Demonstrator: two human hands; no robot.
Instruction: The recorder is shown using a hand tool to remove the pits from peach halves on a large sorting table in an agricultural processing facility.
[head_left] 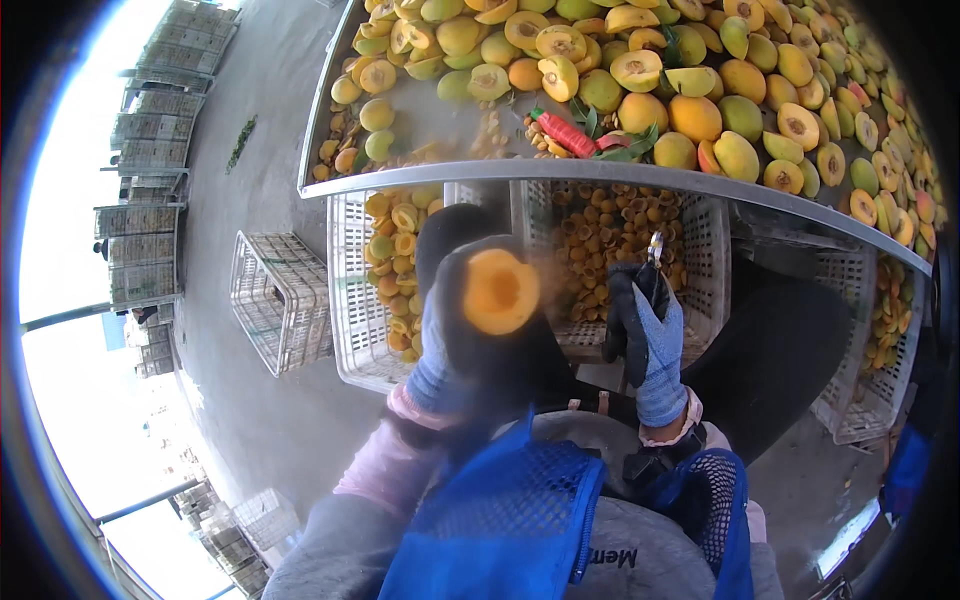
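Note:
In my left hand [445, 318], gloved in blue and black and smeared by motion, is a halved yellow peach [505, 285] with its orange cut face up and a darker hollow in the middle. My right hand [648, 335], in a matching glove, is closed around a small tool [655, 250] whose shiny metal tip pokes up past the fingers; its handle is mostly hidden. Both hands are over my lap, below the metal table's edge [600, 178]. Just beyond the right hand, a white plastic crate [708, 265] holds many small scooped-out orange-brown pieces.
Whole and halved peaches [740, 118] heap on the metal table, beside a red-wrapped object [567, 133] and leaves. Peach halves fill a left crate [352, 330]; another fruit crate [845, 405] stands right. A pale crate [285, 310] rests on the floor. Stacked crates [150, 205] line the far left.

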